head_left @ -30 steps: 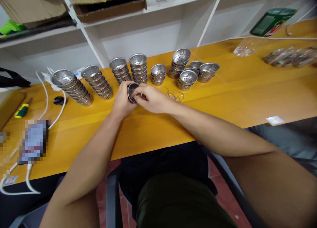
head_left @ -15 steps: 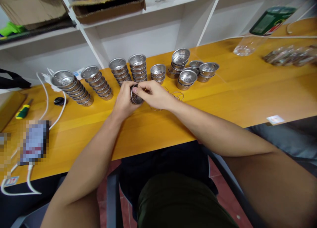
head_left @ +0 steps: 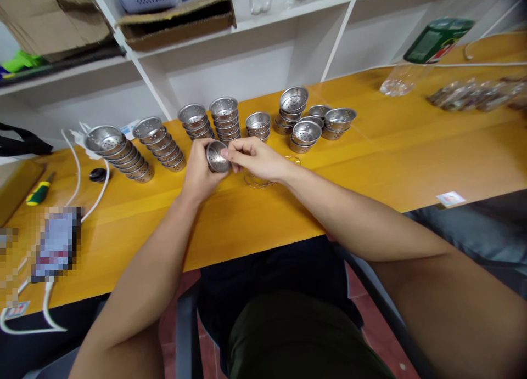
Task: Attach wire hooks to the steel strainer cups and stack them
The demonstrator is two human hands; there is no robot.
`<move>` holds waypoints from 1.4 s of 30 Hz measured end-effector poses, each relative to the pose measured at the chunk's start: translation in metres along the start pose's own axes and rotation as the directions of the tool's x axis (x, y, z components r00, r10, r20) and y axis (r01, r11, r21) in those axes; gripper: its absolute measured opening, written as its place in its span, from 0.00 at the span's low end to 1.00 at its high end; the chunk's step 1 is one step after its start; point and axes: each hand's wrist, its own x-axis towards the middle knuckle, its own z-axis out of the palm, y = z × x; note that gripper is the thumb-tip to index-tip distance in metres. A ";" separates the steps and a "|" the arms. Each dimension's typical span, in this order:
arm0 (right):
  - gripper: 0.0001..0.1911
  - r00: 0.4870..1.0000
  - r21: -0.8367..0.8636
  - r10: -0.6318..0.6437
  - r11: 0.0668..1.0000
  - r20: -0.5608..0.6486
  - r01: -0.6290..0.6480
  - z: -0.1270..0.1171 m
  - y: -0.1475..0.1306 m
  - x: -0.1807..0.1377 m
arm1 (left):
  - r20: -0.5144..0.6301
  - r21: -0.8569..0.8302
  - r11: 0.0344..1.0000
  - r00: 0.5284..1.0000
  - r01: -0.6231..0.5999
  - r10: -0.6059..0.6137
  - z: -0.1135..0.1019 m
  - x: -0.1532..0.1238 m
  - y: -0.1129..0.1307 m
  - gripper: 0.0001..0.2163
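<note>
My left hand (head_left: 200, 169) is wrapped around a small perforated metal cup (head_left: 217, 157), its open mouth tilted towards me. At the right side of the cup's rim, my right hand (head_left: 252, 158) has its thumb and fingers pinched together. What lies in that pinch is too small to make out; a thin curved line shows inside the cup. Several thin wire rings (head_left: 257, 180) lie on the table under my right hand, partly hidden by it. Just behind my hands stand a short stack of cups (head_left: 258, 125) and a taller stack of cups (head_left: 224, 113).
More cup stacks (head_left: 109, 143) stand to the left, and grouped cups (head_left: 307, 133) to the right. A white cable (head_left: 96, 195), a screwdriver (head_left: 39, 192) and a black round cap (head_left: 99, 174) lie at left. A plastic bottle (head_left: 428, 50) and bagged items (head_left: 473, 96) are far right. Shelves (head_left: 230, 55) rise behind.
The cup has turned so its mouth faces me more. My right hand's fingers have shifted from over the mouth to its right rim. The view has moved slightly.
</note>
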 end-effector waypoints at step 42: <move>0.24 0.884 -0.946 0.441 0.193 -0.154 -0.261 -0.139 -0.044 0.094 | 0.100 -0.205 0.975 0.993 0.080 -0.060 0.004 -0.009 -0.005 0.27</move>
